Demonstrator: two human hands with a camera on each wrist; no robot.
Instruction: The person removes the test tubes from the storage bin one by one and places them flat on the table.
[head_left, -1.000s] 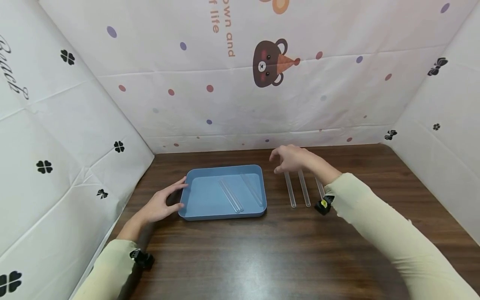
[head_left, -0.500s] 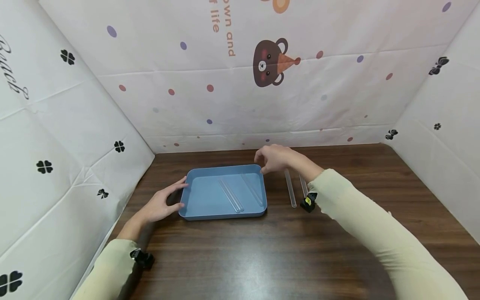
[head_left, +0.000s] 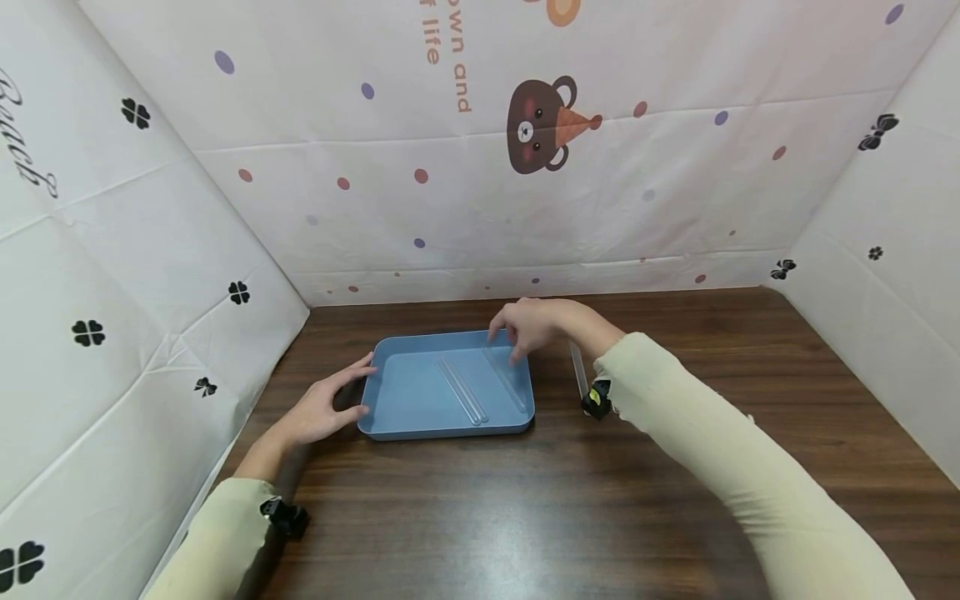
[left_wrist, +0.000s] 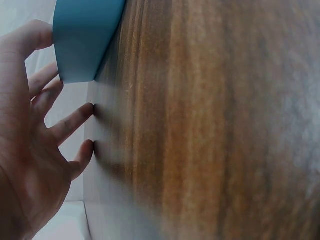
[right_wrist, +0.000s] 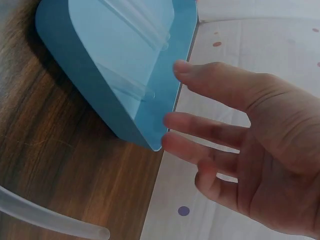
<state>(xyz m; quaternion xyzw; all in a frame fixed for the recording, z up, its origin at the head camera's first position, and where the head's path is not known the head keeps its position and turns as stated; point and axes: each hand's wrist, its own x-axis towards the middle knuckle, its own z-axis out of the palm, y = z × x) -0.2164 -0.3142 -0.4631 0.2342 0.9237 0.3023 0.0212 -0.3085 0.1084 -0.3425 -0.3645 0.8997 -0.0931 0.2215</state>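
My left hand (head_left: pixel 315 412) rests its spread fingers and thumb against the left side of a shallow blue tray (head_left: pixel 408 396); in the left wrist view two fingertips reach down at the table. Inside the tray lie clear test tubes: a close pair (head_left: pixel 461 392) near the middle and a single tube (head_left: pixel 504 379) toward the right. Over the tray's back right corner hovers my right hand (head_left: pixel 534 323), its fingers loosely bent. The right wrist view shows nothing between that thumb (right_wrist: pixel 215 80) and the fingers.
Right of the tray, a clear test tube (head_left: pixel 577 367) lies on the dark wood table (head_left: pixel 480 500), partly behind the right wrist. White printed cloth (head_left: pixel 450 217) walls off the back and both sides.
My right hand has moved left, from above the tubes on the table to over the tray's back right corner. The left hand and tray have stayed still.
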